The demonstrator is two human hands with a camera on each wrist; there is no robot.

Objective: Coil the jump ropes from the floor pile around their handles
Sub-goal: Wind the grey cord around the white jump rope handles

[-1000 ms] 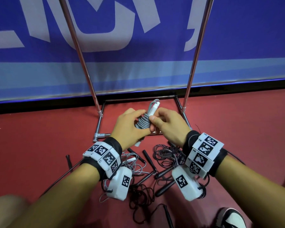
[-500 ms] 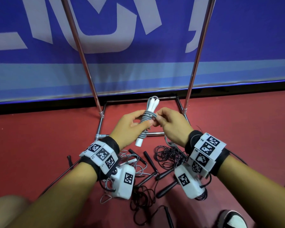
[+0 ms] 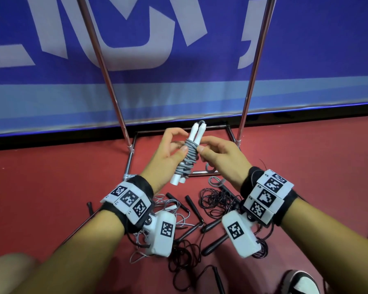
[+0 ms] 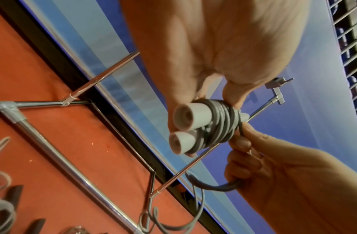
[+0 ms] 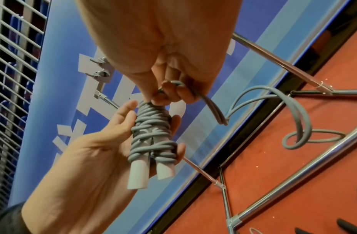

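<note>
A grey jump rope (image 3: 189, 156) is wound in many turns round its two white handles (image 3: 197, 132), held side by side above the floor. My left hand (image 3: 168, 152) grips the bundle (image 5: 153, 136) from the left, thumb on the coils. My right hand (image 3: 218, 154) pinches the loose grey cord (image 5: 211, 106) right beside the top of the coils (image 4: 223, 125). A short loop of free cord (image 5: 297, 126) hangs down toward the floor. Below my wrists lies the floor pile (image 3: 212, 202) of black ropes with black handles and a thin grey rope (image 3: 168, 206).
A chrome stand frame (image 3: 200, 172) with two slanted poles (image 3: 106, 66) stands on the red floor before a blue banner wall (image 3: 179, 60). A shoe (image 3: 300, 283) shows at the bottom right, a knee at the bottom left.
The bundle has been tilted more upright and raised a little. More turns of grey cord lie round the handles, and my right hand has come back beside the coils.
</note>
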